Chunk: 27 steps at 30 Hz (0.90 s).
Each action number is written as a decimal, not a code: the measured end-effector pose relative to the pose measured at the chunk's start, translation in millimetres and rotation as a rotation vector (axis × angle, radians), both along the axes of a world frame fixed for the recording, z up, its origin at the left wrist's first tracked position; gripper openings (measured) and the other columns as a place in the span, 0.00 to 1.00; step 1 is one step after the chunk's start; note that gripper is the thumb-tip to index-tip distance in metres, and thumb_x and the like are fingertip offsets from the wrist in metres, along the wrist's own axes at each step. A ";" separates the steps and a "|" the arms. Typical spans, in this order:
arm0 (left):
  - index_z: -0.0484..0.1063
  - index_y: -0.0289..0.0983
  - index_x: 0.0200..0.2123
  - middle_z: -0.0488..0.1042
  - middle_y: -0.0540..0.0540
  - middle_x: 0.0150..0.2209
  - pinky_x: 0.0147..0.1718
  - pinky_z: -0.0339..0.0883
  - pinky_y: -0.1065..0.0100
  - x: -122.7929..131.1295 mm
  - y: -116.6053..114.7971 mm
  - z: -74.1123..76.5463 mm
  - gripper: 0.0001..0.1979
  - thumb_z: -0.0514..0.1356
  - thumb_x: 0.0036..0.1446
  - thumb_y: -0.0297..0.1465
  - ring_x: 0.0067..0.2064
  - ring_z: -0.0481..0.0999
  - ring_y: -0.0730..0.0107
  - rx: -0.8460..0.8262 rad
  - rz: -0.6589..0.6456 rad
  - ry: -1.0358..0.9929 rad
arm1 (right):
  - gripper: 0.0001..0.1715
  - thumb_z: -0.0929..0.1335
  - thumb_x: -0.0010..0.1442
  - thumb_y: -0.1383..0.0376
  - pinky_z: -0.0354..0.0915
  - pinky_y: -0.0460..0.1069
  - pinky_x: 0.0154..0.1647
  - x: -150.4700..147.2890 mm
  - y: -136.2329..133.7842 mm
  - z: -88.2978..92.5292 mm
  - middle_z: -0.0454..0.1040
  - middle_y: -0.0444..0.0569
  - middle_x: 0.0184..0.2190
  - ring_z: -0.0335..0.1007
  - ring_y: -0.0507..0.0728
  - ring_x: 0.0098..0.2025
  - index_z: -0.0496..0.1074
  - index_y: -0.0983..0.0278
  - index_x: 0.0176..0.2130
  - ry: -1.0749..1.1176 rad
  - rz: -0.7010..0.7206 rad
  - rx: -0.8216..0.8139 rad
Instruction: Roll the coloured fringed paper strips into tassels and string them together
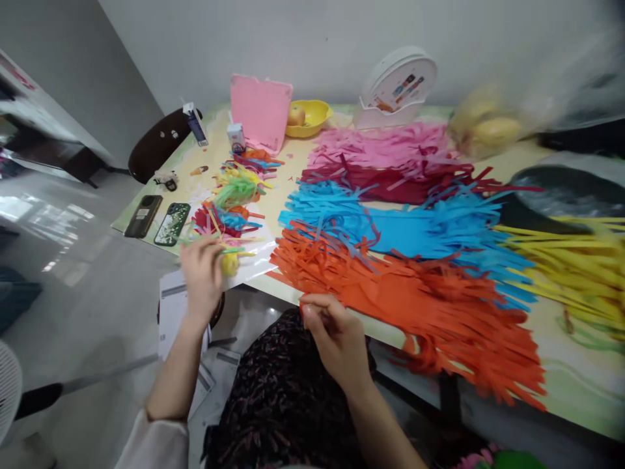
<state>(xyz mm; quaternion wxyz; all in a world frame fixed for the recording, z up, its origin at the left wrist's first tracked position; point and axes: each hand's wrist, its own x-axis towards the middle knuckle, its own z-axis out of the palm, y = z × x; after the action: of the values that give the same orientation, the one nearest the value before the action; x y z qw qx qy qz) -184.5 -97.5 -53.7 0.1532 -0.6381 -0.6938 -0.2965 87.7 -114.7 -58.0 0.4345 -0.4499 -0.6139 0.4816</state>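
My left hand (201,273) is over the near end of a row of small multicoloured strip bundles (229,218). Its fingers are bent and a little apart, close to a yellow and green bundle (230,262), with no clear grip visible. At the table's front edge, my right hand (339,335) is closed in a pinch. A bit of red shows at its fingertips, too small to name. Beyond it lies a large pile of orange fringed strips (400,293). Behind that are blue strips (395,228), dark red strips (381,182) and pink strips (381,146).
Yellow strips (576,260) spread at the right. Two phones, one black (143,216) and one with a flowered case (172,224), lie at the left. A pink board (261,111), yellow bowl (312,117) and white holder (398,88) stand at the back. A chair (156,146) is beyond the left edge.
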 end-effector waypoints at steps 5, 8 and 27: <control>0.77 0.39 0.42 0.74 0.40 0.52 0.60 0.57 0.47 -14.9 35.4 -51.4 0.10 0.55 0.64 0.30 0.60 0.65 0.51 -0.307 -0.120 0.026 | 0.11 0.66 0.64 0.59 0.61 0.44 0.23 12.2 0.7 -3.9 0.70 0.42 0.22 0.64 0.50 0.21 0.74 0.63 0.38 -0.004 -0.083 -0.013; 0.76 0.39 0.45 0.74 0.40 0.53 0.59 0.60 0.50 -40.5 51.9 -53.0 0.13 0.52 0.65 0.31 0.59 0.66 0.53 -0.355 -0.195 0.040 | 0.12 0.65 0.65 0.59 0.58 0.44 0.19 19.0 -0.4 -6.5 0.68 0.41 0.20 0.61 0.49 0.19 0.74 0.63 0.37 0.026 -0.096 -0.047; 0.72 0.38 0.52 0.77 0.38 0.51 0.53 0.67 0.51 12.2 -3.1 64.9 0.16 0.55 0.65 0.38 0.53 0.74 0.50 -0.180 -0.151 0.239 | 0.22 0.69 0.56 0.46 0.64 0.53 0.27 211.3 -80.5 -45.4 0.74 0.53 0.28 0.67 0.57 0.24 0.76 0.60 0.40 -0.328 -0.948 -0.153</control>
<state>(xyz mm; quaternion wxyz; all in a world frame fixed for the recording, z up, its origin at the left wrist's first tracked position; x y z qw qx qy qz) -172.3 -100.7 11.2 0.1537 -0.7304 -0.6445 -0.1658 299.1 -195.2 -103.4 0.4689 -0.7795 -0.3650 0.1982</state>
